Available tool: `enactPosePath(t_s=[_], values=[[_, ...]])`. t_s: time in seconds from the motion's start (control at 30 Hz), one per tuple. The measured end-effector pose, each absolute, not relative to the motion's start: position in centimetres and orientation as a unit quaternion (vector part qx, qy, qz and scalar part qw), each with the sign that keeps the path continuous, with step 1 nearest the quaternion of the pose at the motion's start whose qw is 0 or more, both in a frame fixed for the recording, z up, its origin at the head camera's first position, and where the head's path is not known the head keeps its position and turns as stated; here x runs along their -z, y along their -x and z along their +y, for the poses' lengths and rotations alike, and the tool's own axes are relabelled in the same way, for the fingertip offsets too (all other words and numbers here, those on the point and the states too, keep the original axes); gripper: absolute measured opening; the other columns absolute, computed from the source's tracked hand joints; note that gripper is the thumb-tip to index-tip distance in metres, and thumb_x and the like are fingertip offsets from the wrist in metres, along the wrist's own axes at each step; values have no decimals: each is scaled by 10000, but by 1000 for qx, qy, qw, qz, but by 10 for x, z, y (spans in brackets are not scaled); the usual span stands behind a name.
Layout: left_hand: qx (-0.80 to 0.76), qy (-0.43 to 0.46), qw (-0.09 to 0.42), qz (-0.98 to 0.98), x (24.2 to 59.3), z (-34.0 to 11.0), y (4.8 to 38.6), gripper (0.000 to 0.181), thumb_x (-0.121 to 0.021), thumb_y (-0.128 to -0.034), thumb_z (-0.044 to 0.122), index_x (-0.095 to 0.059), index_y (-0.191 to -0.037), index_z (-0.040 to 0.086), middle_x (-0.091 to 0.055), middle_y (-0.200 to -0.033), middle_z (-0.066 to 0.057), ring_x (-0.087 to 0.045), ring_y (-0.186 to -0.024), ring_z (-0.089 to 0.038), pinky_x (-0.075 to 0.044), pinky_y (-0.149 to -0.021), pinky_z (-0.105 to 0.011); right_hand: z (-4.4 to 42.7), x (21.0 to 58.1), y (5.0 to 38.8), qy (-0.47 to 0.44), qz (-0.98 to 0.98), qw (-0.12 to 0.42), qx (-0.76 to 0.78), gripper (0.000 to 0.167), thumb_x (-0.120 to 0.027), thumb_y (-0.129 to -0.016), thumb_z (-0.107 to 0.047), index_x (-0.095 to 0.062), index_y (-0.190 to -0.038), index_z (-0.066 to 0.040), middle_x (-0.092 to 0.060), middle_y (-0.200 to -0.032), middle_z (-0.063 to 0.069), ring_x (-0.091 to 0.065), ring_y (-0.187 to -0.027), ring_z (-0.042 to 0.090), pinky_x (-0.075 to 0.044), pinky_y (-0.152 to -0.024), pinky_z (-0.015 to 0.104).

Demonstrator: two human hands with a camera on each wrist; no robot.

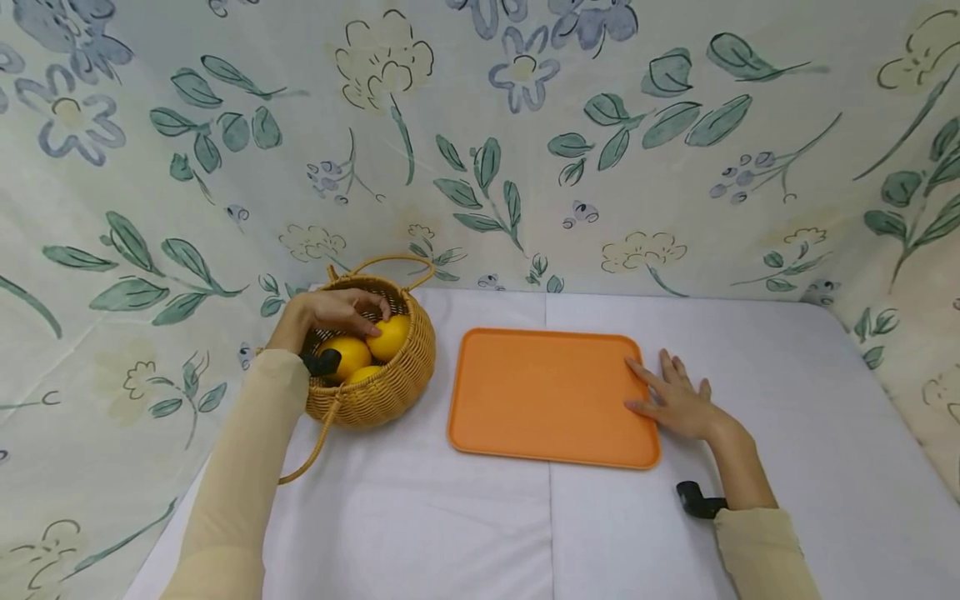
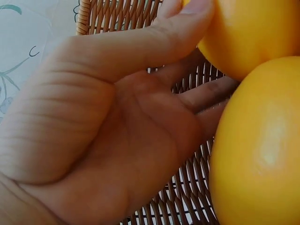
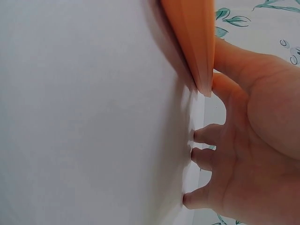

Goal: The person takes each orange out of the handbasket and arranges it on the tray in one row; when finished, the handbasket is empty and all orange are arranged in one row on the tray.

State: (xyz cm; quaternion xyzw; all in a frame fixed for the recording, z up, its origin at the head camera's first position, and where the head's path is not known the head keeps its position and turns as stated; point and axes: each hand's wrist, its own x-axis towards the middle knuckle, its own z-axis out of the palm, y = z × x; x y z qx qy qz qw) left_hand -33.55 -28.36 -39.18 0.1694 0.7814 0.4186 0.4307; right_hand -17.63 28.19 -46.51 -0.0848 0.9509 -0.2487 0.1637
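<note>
In the head view a woven wicker basket (image 1: 401, 396) holds several smooth, rounded yellow fruits. My left hand (image 1: 333, 310) reaches in over its rim. Its thumb and fingers curl about the rear right yellow fruit (image 1: 390, 337); in the left wrist view the thumb tip lies against that fruit (image 2: 253, 33), and the other fingers pass partly out of sight behind. A second fruit (image 2: 262, 150) lies close to the palm. My right hand (image 1: 678, 400) rests spread at the right edge of an orange tray (image 1: 551, 396), two fingertips on the tray, the others on the white cloth.
A white cloth (image 1: 420, 517) covers the table. Behind and at the sides hangs a floral fabric (image 1: 510, 208). One basket handle (image 1: 307, 467) droops onto the cloth in front; the other stands up at the back. Black wrist devices (image 1: 697, 502) sit on both wrists.
</note>
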Motion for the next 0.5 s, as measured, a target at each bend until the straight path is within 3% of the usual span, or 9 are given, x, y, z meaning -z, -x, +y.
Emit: enactPosePath(t_s=[0.27, 0.5], values=[[-419, -125, 424, 793, 388, -281, 334, 316, -709, -962, 44, -488, -1183, 1, -609, -985, -93, -668, -828, -176, -591, -797, -284, 281, 464, 174, 74, 951, 166, 251, 864, -638, -980, -529, -272, -1625, -85, 96, -1646, 411, 98, -1513, 622, 111, -1076, 871], [-414, -129, 392, 811, 386, -284, 332, 378, -728, -954, 66, -499, -1246, -7, -593, -1128, -138, -683, -837, -178, -602, -817, -300, 282, 466, 175, 75, 951, 166, 250, 864, -636, -979, -532, -270, -1627, -93, 97, -1647, 408, 103, -1514, 620, 114, -1074, 872]])
